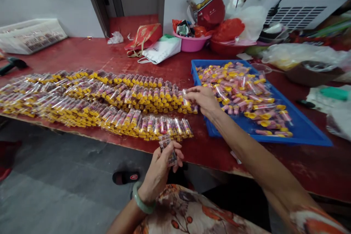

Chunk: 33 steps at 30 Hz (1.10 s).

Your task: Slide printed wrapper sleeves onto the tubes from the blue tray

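My left hand (161, 161), with a green bangle at the wrist, is closed around a small stack of printed clear-plastic pieces (165, 140). Their exact kind is too small to make out. Over the table, my right hand (204, 99) pinches the top of a clear tube with a yellow end (185, 97), at the right end of the stacked rows. Layered rows of similar tubes (120, 117), with pink and dark contents and yellow ends, stretch away to the left. Right of my hand, a blue tray (298, 128) bears many loose pink tubes with yellow ends (238, 84).
Behind the rows lie a red bag (145, 36) and a white bag (163, 49). A pink basin (192, 44) of odds and ends stands near the wall. Plastic bags (304, 55) crowd the right side. The red table's front edge (219, 168) runs before me.
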Available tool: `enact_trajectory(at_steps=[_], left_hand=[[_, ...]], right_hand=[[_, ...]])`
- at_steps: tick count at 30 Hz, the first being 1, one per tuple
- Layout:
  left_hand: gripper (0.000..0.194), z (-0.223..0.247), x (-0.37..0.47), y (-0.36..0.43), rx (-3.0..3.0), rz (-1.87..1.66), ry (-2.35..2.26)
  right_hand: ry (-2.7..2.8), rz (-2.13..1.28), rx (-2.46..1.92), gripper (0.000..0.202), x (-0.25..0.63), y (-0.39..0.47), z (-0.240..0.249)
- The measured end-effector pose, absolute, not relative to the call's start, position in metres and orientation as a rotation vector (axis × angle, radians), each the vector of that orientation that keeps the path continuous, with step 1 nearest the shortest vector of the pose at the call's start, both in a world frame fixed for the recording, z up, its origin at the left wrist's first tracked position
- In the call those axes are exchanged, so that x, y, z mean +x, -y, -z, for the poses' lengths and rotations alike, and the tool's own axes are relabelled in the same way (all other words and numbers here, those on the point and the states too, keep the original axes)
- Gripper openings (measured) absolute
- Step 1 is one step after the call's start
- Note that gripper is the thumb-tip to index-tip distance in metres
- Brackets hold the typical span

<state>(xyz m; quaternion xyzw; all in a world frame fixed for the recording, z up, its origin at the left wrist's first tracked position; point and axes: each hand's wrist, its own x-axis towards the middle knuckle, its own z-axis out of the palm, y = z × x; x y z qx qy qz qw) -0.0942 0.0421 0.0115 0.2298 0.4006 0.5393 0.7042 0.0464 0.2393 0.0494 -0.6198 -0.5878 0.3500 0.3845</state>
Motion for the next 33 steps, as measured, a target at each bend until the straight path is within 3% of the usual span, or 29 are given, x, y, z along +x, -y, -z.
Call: enact_trajectory(at_steps=[5,9,16,24,30,33], left_hand=[[0.031,-0.007,-0.093,-0.036,0.396,-1.038,-0.775],[0.032,-0.006,-0.089,-0.038,0.402,-0.921,-0.845],[0.030,-0.001,-0.086,-0.043,0.373,-0.950,-0.852],[0.033,-0.007,-0.066,-0.057,0.433,-0.958,-0.919],[0.029,-0.008,-0.056,-0.059,0.495,-0.985,-0.915],[0.028,-0.004,-0.049,-0.060,0.470,-1.056,-0.956]], right_hand=[[1.615,-0.673,-1.830,0.018,0.016,-0.306,-0.037],[1.775,-0.491,-1.913,0.031,0.018,-0.314,-0.034],[2.015,-0.093,-1.968,0.032,0.144,-0.280,-0.042],[2.463,-0.056,-1.796,0.026,0.216,-0.262,0.003],[2.299,-0.069,-1.708,0.020,0.228,-0.253,0.005],[2.107,-0.061,-1.680,0.030,0.230,-0.217,-0.005]])
